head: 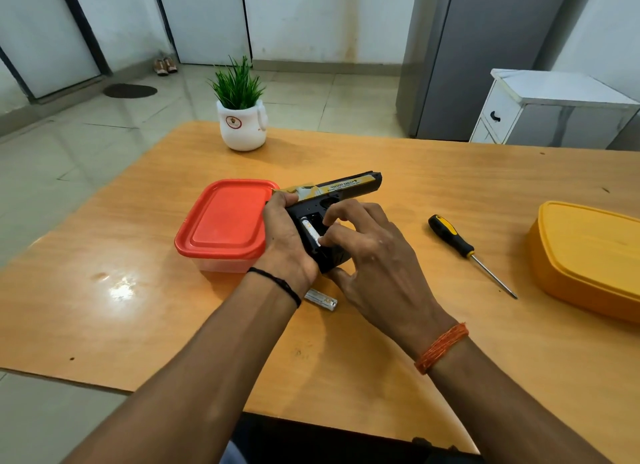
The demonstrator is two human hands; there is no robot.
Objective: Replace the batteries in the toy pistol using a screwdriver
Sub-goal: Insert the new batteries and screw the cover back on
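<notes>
A black and yellow toy pistol (349, 186) lies on its side on the wooden table (433, 359), barrel pointing right. My left hand (285, 242) grips the grip end from the left. The battery compartment in the grip stands uncovered, with a white battery (309, 231) inside. My right hand (374, 252) rests over the grip, its index fingertip and thumb touching the lower end of that battery. A second white battery (322, 300) lies on the table below my left wrist. The black and yellow screwdriver (460, 247) lies to the right, tip pointing toward me.
A clear box with a red lid (225, 221) sits just left of the pistol, touching my left hand. A yellow lidded box (588, 255) stands at the right edge. A white pot with a green plant (242, 124) is at the far table edge.
</notes>
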